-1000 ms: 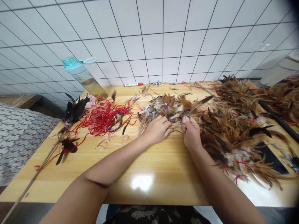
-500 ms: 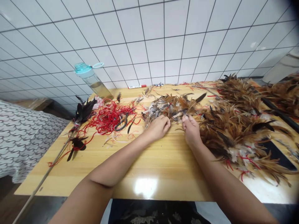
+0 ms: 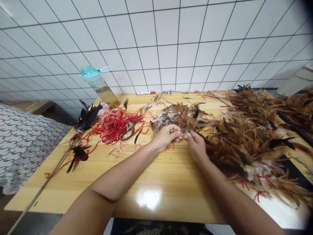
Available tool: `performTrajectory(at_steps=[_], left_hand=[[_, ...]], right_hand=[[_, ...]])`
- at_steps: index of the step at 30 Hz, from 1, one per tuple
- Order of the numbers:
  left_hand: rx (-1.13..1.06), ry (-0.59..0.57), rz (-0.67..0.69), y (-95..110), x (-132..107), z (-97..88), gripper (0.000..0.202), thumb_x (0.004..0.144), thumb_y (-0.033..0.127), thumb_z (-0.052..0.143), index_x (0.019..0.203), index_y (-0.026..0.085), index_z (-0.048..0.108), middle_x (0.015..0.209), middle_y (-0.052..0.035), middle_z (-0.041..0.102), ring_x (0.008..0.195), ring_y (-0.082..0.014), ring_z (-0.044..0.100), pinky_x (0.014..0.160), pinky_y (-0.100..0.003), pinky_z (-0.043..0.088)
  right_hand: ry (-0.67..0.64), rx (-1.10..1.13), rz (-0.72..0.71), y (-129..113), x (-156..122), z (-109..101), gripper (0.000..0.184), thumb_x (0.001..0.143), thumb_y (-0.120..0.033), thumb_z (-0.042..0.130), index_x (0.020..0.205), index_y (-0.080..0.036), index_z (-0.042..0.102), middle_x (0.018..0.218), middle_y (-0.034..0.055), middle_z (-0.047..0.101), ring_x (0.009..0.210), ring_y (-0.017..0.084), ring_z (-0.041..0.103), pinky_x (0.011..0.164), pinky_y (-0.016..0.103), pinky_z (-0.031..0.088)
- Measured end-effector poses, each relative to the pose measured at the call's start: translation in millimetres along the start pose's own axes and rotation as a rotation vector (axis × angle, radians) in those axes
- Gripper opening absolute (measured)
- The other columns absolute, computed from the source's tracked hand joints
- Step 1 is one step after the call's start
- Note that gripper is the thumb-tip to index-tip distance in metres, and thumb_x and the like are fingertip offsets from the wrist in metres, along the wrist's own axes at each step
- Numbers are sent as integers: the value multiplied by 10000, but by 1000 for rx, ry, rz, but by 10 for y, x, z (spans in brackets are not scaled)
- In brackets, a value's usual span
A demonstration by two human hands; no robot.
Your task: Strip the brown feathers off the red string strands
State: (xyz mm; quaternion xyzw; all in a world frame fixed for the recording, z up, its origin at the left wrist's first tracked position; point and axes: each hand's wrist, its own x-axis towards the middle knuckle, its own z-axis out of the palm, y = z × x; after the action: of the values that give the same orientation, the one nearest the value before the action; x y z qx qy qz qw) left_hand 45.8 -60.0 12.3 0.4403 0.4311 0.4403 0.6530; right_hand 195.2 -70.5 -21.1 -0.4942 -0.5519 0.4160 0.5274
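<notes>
Where the two hands nearly meet, a small brown feather tuft [image 3: 192, 123] stands up from the right hand [image 3: 195, 143], whose thumb and forefinger look pinched on its base. The left hand [image 3: 168, 135] is just beside it, a narrow gap between the two sets of fingertips; its thumb and fingers curl inward, but whether they close on anything cannot be told. The step in hand seems to be fine fingertip work at the base of the tuft; the next move would call for a light, steady pinch that keeps the quills aligned.

Right behind both hands is a loose feather pile [image 3: 168, 114]. Close to the right forearm spreads a large heap of brown feathers [image 3: 244, 133], with red ties showing. Left of the left hand, a tangle of red string [image 3: 114, 122] lies on the bench [image 3: 146, 176] with a black-handled tool [image 3: 127, 133] at its edge. Farther left are black feathers [image 3: 88, 117] at the end of a stick [image 3: 41, 187]. A bottle [image 3: 106, 94] stands behind the string, near the tiled wall [image 3: 166, 39].
</notes>
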Motion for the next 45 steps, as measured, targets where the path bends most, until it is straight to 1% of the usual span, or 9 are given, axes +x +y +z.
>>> performTrajectory(at_steps=[5,11,15,19,24,29,35,40,45], left_hand=[[46,10,40,-15,8,7,208,740,272,685,818,127,558,678,-7,622,587,-59,548,546,-165,417],[186,57,102,-26,-1,28,145,771,268,639,794,147,562,639,32,560,558,-51,477,529,-167,370],[211,61,133,-76,15,25,141,772,275,635,766,157,558,651,32,541,595,-62,484,559,-177,372],[201,59,138,-107,18,22,142,758,267,649,751,162,553,661,32,517,597,-66,449,552,-182,342],[204,71,128,-100,2,34,111,764,239,622,749,162,544,654,37,487,590,-62,430,549,-179,324],[199,79,117,-95,-9,33,125,764,253,633,787,161,551,680,27,543,624,-68,479,591,-180,366],[141,-6,91,-51,-22,-2,220,760,322,668,799,152,534,699,11,585,595,-55,483,542,-163,361],[45,-82,41,-10,-13,-52,374,667,399,764,781,150,509,669,15,587,582,-58,512,532,-169,378],[95,-133,47,-16,14,-123,385,661,425,772,740,132,534,652,2,604,597,-70,543,553,-182,388]], right_hand=[[16,-99,-38,95,25,37,277,800,-382,548,586,-207,535,580,-12,531,591,149,463,586,277,360],[-38,-202,-110,85,34,61,278,813,-368,515,573,-228,510,605,9,544,617,173,484,620,303,385],[-18,-244,-150,56,33,76,295,792,-355,519,536,-239,430,571,2,478,596,174,438,589,301,365],[-11,-254,-161,62,28,91,278,796,-339,501,552,-241,413,587,4,471,612,178,437,600,305,377],[-30,-234,-164,67,39,96,260,791,-308,504,552,-239,430,615,10,506,625,178,467,621,310,395],[-69,-166,-137,76,69,90,170,787,-333,533,646,-239,541,698,32,601,715,203,534,697,339,439],[-93,-82,-81,121,65,80,187,759,-401,580,673,-239,547,695,20,606,735,202,538,742,352,449],[-196,-32,-109,107,52,68,230,806,-414,534,672,-227,535,701,9,609,710,180,551,733,340,462],[-246,-69,-153,65,45,55,216,811,-374,532,662,-220,557,697,18,627,690,184,566,684,325,454]])
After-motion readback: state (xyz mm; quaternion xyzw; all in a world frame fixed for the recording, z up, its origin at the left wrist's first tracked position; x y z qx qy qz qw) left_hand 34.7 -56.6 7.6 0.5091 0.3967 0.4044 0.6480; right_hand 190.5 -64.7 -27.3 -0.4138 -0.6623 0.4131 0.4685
